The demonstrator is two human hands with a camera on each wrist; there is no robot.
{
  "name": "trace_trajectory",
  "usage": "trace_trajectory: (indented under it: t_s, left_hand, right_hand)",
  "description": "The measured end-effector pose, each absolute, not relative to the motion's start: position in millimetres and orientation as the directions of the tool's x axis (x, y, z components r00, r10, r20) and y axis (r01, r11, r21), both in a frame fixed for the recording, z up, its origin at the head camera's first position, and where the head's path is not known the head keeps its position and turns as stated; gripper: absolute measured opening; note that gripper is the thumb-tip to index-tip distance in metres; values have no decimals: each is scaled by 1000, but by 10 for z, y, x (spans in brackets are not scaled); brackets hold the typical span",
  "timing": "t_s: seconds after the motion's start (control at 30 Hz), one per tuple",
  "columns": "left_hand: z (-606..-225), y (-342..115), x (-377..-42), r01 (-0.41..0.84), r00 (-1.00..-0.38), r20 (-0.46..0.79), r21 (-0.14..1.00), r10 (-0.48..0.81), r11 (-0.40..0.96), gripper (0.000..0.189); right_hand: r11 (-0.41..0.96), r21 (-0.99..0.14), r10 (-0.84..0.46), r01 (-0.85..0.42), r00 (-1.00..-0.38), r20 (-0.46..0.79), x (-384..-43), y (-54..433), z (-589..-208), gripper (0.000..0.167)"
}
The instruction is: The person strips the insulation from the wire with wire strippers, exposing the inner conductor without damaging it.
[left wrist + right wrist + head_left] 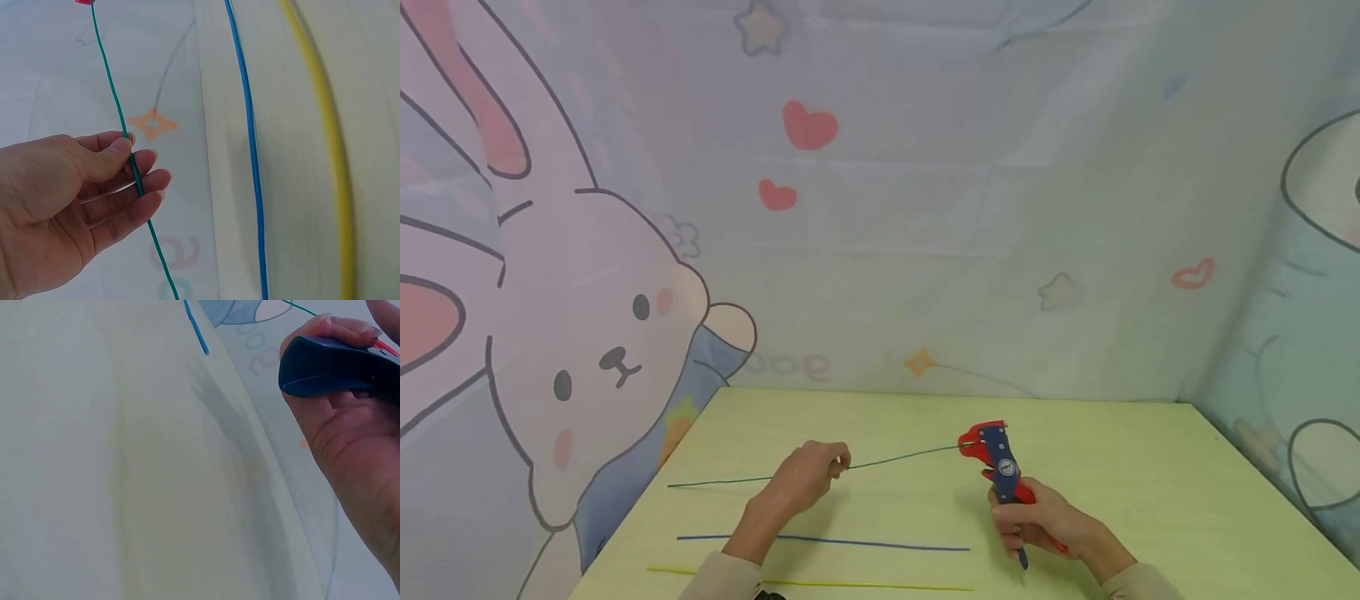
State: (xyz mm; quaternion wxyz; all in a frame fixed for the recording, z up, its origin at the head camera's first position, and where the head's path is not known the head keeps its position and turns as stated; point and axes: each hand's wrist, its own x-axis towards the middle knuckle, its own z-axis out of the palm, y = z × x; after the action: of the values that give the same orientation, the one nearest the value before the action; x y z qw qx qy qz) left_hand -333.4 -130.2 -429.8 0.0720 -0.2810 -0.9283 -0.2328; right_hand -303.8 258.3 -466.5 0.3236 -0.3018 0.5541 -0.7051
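A thin green wire (898, 457) runs from the left side of the table to the red jaws of a blue and red wire stripper (1004, 467). My left hand (808, 473) pinches the wire between thumb and index finger, and the other fingers lie behind it in the left wrist view. In my right hand (1048, 521) the stripper's handles are gripped, its head pointing up and away. The wire's right end meets the jaws; how deep it sits in them is too small to tell. The right wrist view shows one blue handle (325, 367) in the curled fingers.
A blue wire (872, 543) lies on the pale yellow table (1120, 467), closer to me than the green one. Nearer still is a yellow wire (865, 585), partly behind the left forearm. A printed cloth (925, 250) with a rabbit hangs behind the table.
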Motion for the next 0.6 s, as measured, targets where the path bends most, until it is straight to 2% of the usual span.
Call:
trace_trajectory:
  t_s: [0.33, 0.5, 0.6]
  left_hand:
    - [-4288, -1358, -3311, 549, -836, 266, 388, 481, 740, 16]
    - [-4301, -1352, -3323, 560, -829, 274, 399, 488, 726, 15]
    - [-4311, -1330, -3329, 566, -825, 283, 411, 490, 715, 14]
  right_hand:
    - [-154, -984, -765, 89, -641, 62, -3065, 2511, -4705, 8]
    - [-188, -981, -762, 52, -637, 112, -3064, 2506, -4704, 12]
    - [-192, -981, -746, 37, -655, 122, -3056, 2512, -4693, 13]
